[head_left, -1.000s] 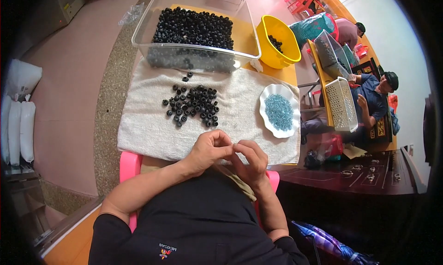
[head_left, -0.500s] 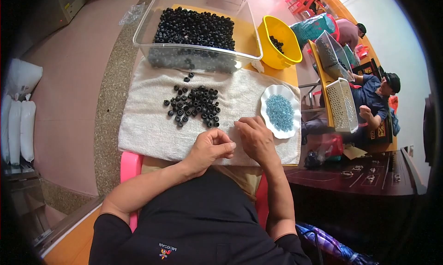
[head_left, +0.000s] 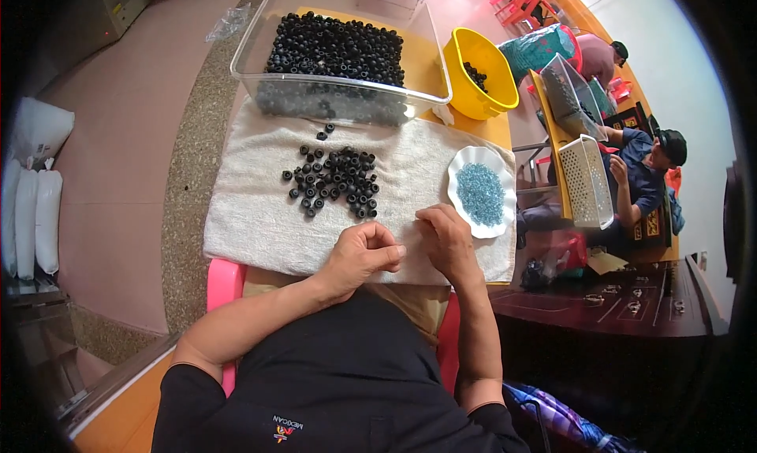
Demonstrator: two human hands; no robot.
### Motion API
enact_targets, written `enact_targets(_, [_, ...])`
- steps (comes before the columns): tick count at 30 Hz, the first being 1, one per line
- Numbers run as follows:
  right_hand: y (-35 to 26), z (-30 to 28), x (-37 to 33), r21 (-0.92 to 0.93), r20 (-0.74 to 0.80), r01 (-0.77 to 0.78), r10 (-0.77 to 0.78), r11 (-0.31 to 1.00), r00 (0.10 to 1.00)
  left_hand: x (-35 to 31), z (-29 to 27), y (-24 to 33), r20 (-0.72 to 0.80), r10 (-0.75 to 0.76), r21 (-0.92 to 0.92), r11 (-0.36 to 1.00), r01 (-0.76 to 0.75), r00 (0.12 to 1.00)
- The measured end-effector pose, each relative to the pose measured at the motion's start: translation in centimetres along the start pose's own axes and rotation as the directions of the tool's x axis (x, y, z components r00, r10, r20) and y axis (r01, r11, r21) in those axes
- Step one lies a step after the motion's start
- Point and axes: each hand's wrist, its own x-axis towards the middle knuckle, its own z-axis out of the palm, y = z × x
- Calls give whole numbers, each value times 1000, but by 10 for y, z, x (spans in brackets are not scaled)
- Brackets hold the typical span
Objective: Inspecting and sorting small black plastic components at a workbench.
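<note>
My left hand (head_left: 364, 254) is closed in a pinch above the front of a white towel (head_left: 260, 216). Whatever its thumb and fingers hold is too small to make out. Just to the right, my right hand (head_left: 448, 238) has its fingers curled inward, and anything between them is hidden. Beside that hand sits a white wavy-rimmed dish (head_left: 455, 177) filled with small clear blue beads (head_left: 480, 194). A loose pile of small round black pieces with holes (head_left: 339, 181) lies on the towel, beyond my left hand.
A clear plastic bin (head_left: 355, 106) of black pieces stands at the back, with a yellow tub (head_left: 497, 98) at its right. A co-worker (head_left: 643, 165) sits at the far right near a white perforated basket (head_left: 587, 185). A pink chair edge (head_left: 225, 283) shows at my left.
My right hand has drawn slightly right, away from the left, its fingers more curled. My left hand stays pinched in nearly the same place. The co-worker's hand has risen.
</note>
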Motion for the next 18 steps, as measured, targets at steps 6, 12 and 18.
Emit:
enact_targets(6, [6,4,-13,262,-50,-133,151,956,987,-1,2,1,-15,1,6,1000,-1,1000])
enact_targets(12, [8,9,-24,548,39,-258,284,796,958,0,2,1,-11,-13,-19,1000,13,1000])
enact_targets(18, [-4,-9,-20,597,308,-348,193,723,931,0,4,2,16,-12,-4,1000,12,1000])
